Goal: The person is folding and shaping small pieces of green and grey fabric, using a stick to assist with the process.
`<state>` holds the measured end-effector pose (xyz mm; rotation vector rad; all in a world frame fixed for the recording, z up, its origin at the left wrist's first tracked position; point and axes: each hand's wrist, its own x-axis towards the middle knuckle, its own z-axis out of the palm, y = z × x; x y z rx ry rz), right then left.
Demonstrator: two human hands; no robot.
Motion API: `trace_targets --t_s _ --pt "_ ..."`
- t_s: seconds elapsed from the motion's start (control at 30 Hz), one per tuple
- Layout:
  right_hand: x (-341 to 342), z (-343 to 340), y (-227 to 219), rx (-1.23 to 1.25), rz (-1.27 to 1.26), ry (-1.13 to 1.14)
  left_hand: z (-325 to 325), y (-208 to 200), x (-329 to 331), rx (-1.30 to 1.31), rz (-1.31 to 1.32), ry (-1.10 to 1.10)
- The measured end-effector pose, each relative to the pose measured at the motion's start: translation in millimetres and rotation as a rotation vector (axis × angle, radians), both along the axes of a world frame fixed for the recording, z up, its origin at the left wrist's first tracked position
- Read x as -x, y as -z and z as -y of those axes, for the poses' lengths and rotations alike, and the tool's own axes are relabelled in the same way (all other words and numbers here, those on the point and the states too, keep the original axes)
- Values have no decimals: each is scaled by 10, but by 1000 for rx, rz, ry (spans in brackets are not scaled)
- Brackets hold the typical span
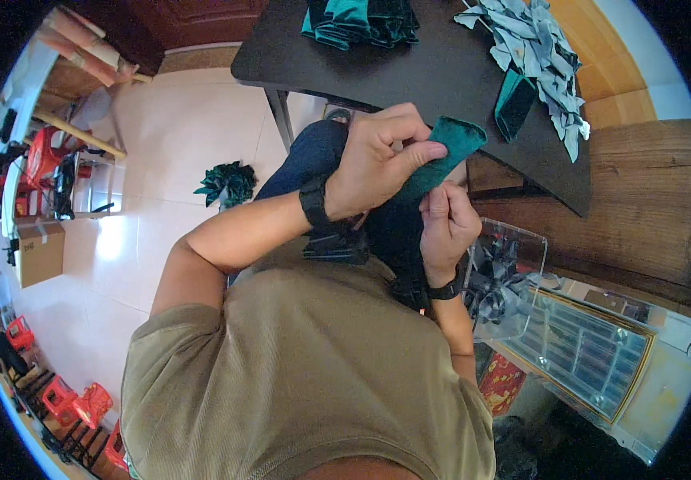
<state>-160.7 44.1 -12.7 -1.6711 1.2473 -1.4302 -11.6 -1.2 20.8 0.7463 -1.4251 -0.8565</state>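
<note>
The right hand (449,228) and left hand (385,156) pinch a green cloth (457,144) by the near edge of the bench (441,72). Beyond, a smaller green piece (515,108) touches grey scraps (539,48) along the right edge; farther off sits a cloth stack (361,20).

An olive-brown short-sleeved shirt (305,376) is worn with dark blue trousers (304,164) and two black wristbands (313,202).
</note>
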Motion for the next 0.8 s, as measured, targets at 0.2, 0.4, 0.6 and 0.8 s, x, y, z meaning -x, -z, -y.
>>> trace_targets --t_s 0.2,0.4,0.6,0.8 --pt "21 -41 -38 -179 197 -92 46 34 -28 35 -22 -22" --pt "37 -46 -27 -200 238 -106 -5 109 -8 -36 -7 39" --pt "80 -45 -54 -250 124 -141 72 -66 10 -194 -220 85" --pt "97 -89 -47 -316 248 -120 77 -5 20 -125 -159 -10"
